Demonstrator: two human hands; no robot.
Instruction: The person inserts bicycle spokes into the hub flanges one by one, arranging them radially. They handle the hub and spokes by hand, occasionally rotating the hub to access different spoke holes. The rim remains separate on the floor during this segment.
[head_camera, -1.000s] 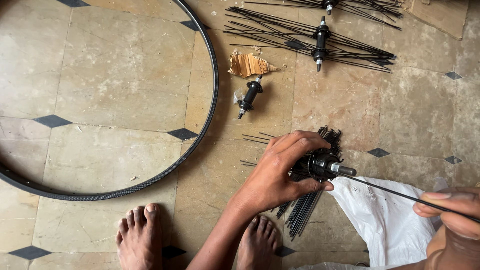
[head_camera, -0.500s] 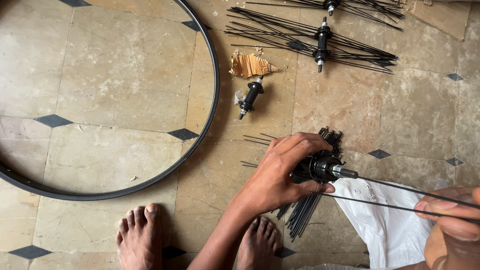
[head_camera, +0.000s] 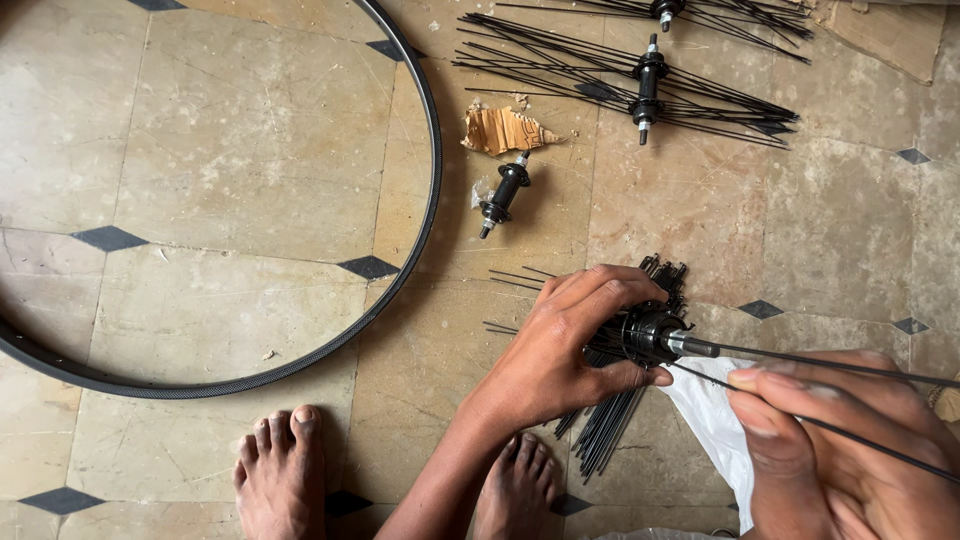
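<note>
Right hand (head_camera: 850, 450) moved in closer, now large at lower right, partly cut off by frame edge; fingers pinch thin black spoke (head_camera: 850, 368). Left hand (head_camera: 570, 345) wraps black hub (head_camera: 650, 335) over spoke bundle (head_camera: 610, 430) on floor, fingers closed, hub half hidden.

I'd call this a floor-level bicycle wheel workshop — bare black rim (head_camera: 420, 180), a loose hub (head_camera: 503, 191), spoked hubs (head_camera: 648, 88) and a spoke bundle (head_camera: 610, 430) all spread on worn stone tiles (head_camera: 230, 150) — worked barefoot.
</note>
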